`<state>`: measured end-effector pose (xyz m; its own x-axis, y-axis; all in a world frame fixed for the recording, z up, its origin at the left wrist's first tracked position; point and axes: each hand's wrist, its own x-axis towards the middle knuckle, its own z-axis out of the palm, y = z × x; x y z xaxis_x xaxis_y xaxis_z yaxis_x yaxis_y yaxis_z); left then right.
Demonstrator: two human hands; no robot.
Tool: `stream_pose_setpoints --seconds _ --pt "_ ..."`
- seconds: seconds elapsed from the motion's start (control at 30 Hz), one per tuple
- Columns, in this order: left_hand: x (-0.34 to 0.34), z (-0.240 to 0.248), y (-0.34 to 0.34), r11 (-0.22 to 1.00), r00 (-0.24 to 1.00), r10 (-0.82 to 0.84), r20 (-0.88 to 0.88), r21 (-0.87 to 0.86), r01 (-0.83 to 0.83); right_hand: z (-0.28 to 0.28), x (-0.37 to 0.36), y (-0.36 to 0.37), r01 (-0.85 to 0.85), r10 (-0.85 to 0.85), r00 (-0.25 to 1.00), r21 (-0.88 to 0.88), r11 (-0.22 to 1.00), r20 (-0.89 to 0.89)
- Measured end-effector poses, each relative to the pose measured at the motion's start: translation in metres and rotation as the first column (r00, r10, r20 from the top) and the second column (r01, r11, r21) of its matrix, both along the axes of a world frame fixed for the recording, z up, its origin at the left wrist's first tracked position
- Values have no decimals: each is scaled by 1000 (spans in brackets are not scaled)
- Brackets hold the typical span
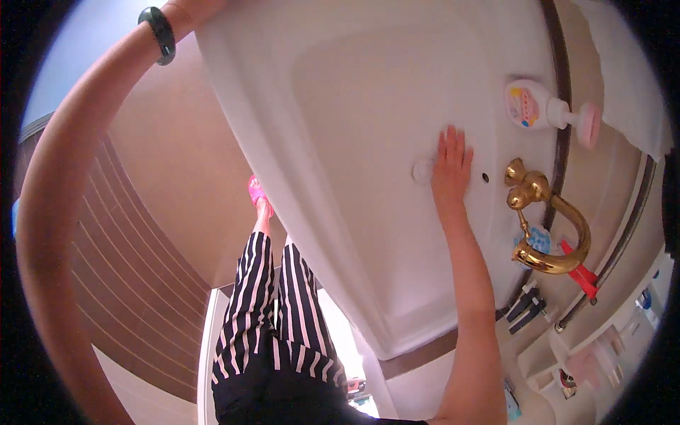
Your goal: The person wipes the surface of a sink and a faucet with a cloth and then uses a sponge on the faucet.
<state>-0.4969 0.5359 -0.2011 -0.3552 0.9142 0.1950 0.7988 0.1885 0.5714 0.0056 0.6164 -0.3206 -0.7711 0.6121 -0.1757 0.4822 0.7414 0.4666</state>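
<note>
White basin (368, 234) below, my right hand (451, 170), loosely spread, works best flat beside the nine-o'clock stopper (422, 171); my left hand's (205, 4) pose I can't tell.

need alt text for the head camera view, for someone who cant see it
A person's right hand, palm down, is in a white sink beside the round drain. A gold faucet and a pump bottle sit on the picture's right, and the left arm, wearing a dark bangle, reaches to the top edge.

A white pump bottle (525, 105) shows at upper right; a red object (583, 279) overlaps a metal rail (632, 219) lower down.
</note>
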Motion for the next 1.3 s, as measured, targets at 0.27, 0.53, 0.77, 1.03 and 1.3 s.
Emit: stream_pose_setpoints --seconds 0.27,0.53,0.77,1.03,1.3 --pt "-4 -3 -6 998 996 -55 -73 9 56 8 3 -12 9 -10 1000 18 1000 12" --pt "-4 0 -1 1000 998 -18 -57 23 20 16 91 -59 53 -50 997 -37 998 64" --pt "-2 2 -3 1000 994 -14 -111 25 17 -25 -157 32 -16 -167 630 -227 974 -759" --pt "27 21 -11 997 997 70 26 35 -71 15 -122 -144 -143 -580 661 -838 527 -477" --pt "14 16 -2 998 999 43 -33 -34 -44 -19 63 -125 442 -568 795 -438 783 -214"
